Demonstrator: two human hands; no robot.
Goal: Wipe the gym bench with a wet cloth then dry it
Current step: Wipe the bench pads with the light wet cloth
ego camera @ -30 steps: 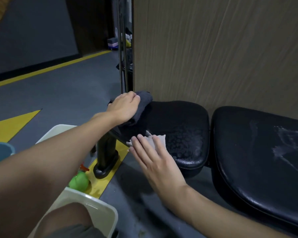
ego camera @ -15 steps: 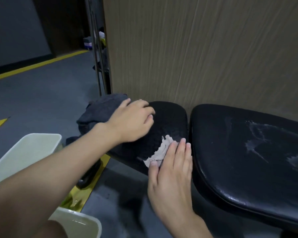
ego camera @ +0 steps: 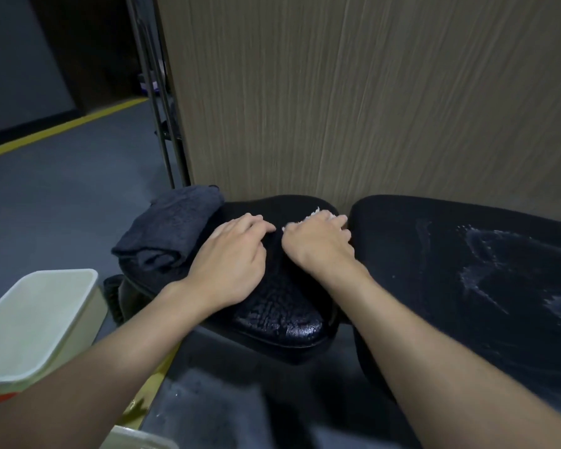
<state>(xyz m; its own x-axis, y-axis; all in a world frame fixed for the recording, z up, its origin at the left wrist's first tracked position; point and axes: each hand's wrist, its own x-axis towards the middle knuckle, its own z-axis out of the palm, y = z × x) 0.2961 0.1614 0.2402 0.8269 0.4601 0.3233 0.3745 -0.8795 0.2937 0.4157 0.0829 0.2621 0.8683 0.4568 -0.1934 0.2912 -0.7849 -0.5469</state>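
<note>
Most of the white cloth (ego camera: 311, 216) is hidden from us. Only a ragged edge shows past the knuckles of the right hand (ego camera: 318, 246), with a small scrap at its thumb side. That hand's fingers curl down over the cloth and bunch it against the pad, and their tips are out of our sight. The left hand (ego camera: 230, 264) lies just beside it, palm down on the seat pad (ego camera: 279, 315). Its fingers are loosely bent, close together and holding nothing. We cannot tell whether the two hands touch. The pale bin (ego camera: 36, 319) at lower left is cut off by the frame edge and partly covered by the left forearm. The back pad (ego camera: 467, 286) runs out of view on the right, and whatever carries the bench underneath is lost in shadow.

We see the bench standing right against a wooden panel (ego camera: 337, 92). Its seat pad is black, with a wrinkled, cracked skin that is glossy along the near edge. A narrow gap separates it from the back pad, which is smoother and carries pale wet streaks (ego camera: 506, 251) across its top. A folded grey towel (ego camera: 172, 228) lies on the far left end of the seat pad, just beside the left hand.
</note>
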